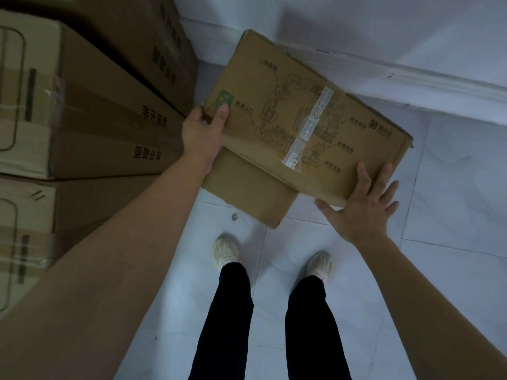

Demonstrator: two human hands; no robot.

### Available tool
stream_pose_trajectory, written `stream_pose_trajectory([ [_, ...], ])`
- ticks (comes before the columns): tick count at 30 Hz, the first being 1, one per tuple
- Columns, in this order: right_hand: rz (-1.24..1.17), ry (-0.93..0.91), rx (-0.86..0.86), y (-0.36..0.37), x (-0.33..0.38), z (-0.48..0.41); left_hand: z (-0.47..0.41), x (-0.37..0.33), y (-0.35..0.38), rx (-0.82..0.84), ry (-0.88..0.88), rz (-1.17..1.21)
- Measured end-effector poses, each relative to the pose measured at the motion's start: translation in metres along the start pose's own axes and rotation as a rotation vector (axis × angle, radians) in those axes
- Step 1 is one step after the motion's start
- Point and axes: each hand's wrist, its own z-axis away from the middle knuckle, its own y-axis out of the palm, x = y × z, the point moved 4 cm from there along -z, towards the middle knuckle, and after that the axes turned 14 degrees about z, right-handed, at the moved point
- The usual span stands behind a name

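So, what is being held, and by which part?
A cardboard box: left hand grips its left corner, thumb on top; right hand presses flat on its near right corner.

**Room notes: tiled corner, cartons at left**

Floor [452,187]: pale glossy tiles with thin dark joints. One small grey speck [234,216] lies on a tile.
Wall [356,28]: plain and pale, running diagonally across the upper right. A white moulded baseboard [411,78] runs along its foot.
Left side: large brown cartons [96,111] stacked in layers, with black printed characters on the sides and clear tape on the seams.
Light: dim, cool, bluish.
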Motion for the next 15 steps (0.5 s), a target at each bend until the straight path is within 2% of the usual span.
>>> stream_pose_trajectory([
  [3, -0.194, 0.184, 0.061, -0.035, 0.005, -0.018, 0.003, -0.008, 0.009, 0.033, -0.019, -0.094],
  [5, -0.268, 0.237, 0.018, -0.053, -0.001, -0.033, 0.008, -0.005, 0.012, 0.048, -0.083, -0.114],
  [8, -0.261, 0.209, 0.006, -0.06, -0.016, -0.049, 0.017, 0.01, 0.017, 0.087, -0.192, -0.085],
  [12, -0.156, 0.214, 0.163, -0.04, -0.027, -0.043, 0.038, 0.024, 0.025, 0.126, -0.364, -0.077],
  [15, -0.105, 0.178, 0.141, -0.021, -0.027, -0.019, 0.041, 0.025, 0.017, 0.07, -0.619, -0.015],
])
